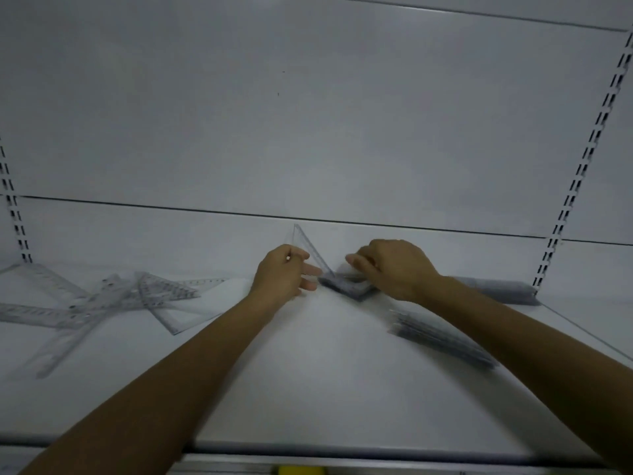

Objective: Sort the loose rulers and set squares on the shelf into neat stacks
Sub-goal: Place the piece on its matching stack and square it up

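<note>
The shelf is white. The loose rulers and set squares are see-through with tiny dark marks. The stacks look dark grey.
</note>
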The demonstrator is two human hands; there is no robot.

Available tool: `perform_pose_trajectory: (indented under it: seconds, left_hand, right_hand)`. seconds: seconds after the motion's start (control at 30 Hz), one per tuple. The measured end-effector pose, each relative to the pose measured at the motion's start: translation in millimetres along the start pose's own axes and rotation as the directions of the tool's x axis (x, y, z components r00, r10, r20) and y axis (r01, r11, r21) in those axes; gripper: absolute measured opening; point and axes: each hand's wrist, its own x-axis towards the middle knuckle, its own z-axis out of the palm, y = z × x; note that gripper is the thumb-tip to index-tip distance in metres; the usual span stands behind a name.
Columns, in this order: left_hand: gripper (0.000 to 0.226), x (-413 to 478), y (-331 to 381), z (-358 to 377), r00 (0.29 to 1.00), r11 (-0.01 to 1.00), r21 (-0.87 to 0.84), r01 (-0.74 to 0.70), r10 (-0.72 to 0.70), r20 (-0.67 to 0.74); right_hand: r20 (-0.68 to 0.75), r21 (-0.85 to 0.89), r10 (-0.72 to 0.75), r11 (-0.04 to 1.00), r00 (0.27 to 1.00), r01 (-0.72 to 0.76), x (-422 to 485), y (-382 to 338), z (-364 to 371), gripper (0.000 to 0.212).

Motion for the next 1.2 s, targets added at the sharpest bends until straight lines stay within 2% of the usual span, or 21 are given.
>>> perform_pose_trajectory:
  seconds: [0.07,0.13,0.2,0.27,0.33,0.4,0.43,0.47,0.5,0.53,0.57,0.63,0.7,0.77,0.9,1.03,1.2]
  left_hand:
    - [0.019,-1,5,4,0.999,0.992,-0.122,0.046,-0.044,0.016]
    - [0.015,-5,10,7,0.997,0.97,-0.234,0.063,-0.051,0.061]
    - [0.016,-10,13,12,0.991,0.959,-0.28,0.052,-0.014,0.134]
    - [0.018,-14,16,13,0.982,0.958,-0.284,0.036,0.018,0.187]
    - [0.023,-12,16,13,0.974,0.956,-0.292,0.032,0.036,0.222]
    - [0.029,-12,12,14,0.97,0.986,-0.167,0.007,0.033,0.24]
    - [0.029,-11,5,14,0.969,0.997,0.013,-0.071,0.066,0.239]
    - [0.027,-8,-4,14,0.96,0.948,0.253,-0.191,0.126,0.251]
    - [0.024,-7,-13,13,0.942,0.839,0.458,-0.293,0.172,0.288]
    - [0.022,-5,-21,11,0.924,0.744,0.564,-0.358,0.193,0.331]
    - [0.022,-4,-25,10,0.908,0.703,0.593,-0.392,0.195,0.37]
    - [0.025,-1,-29,9,0.892,0.706,0.568,-0.423,0.213,0.399]
    - [0.029,0,-28,9,0.886,0.684,0.582,-0.441,0.226,0.406]
    - [0.034,1,-28,11,0.878,0.633,0.624,-0.459,0.214,0.429]
    - [0.04,2,-27,15,0.852,0.53,0.68,-0.508,0.191,0.488]
    - [0.042,-2,-26,16,0.849,0.519,0.679,-0.519,0.217,0.482]
    - [0.043,-6,-25,20,0.86,0.551,0.664,-0.506,0.264,0.436]
  right_hand:
    - [-0.238,0.056,-0.134,0.987,0.962,0.151,-6,-9,-2,0.05]
    - [-0.367,-0.111,-0.34,0.94,0.866,0.322,-6,-20,-4,0.048]
    - [-0.374,-0.235,-0.472,0.881,0.799,0.411,-2,-26,-6,0.04]
    - [-0.342,-0.246,-0.497,0.866,0.798,0.435,1,-24,-10,0.039]
    - [-0.301,-0.247,-0.463,0.882,0.834,0.401,4,-16,-12,0.027]
    - [-0.274,-0.256,-0.393,0.909,0.878,0.328,5,-8,-12,0.012]
    - [-0.272,-0.259,-0.357,0.922,0.894,0.289,6,-3,-12,0.012]
    - [-0.27,-0.26,-0.319,0.932,0.908,0.251,6,2,-12,0.013]
    - [-0.263,-0.26,-0.281,0.942,0.923,0.212,6,8,-10,0.016]
    - [-0.244,-0.27,-0.247,0.946,0.938,0.179,6,12,-8,0.017]
    - [-0.196,-0.292,-0.217,0.944,0.956,0.155,5,17,-4,0.019]
    - [-0.008,-0.328,-0.157,0.933,0.987,0.146,2,22,5,0.019]
    - [0.167,-0.255,-0.113,0.955,0.979,0.153,-2,26,11,0.023]
    - [0.25,-0.179,-0.092,0.974,0.964,0.139,-5,26,10,0.029]
    - [0.241,-0.125,-0.062,0.988,0.969,0.095,-6,26,12,0.036]
    - [0.198,-0.031,-0.054,0.998,0.979,0.062,-6,24,17,0.036]
    - [0.273,0.081,-0.066,0.996,0.96,0.045,1,19,14,0.033]
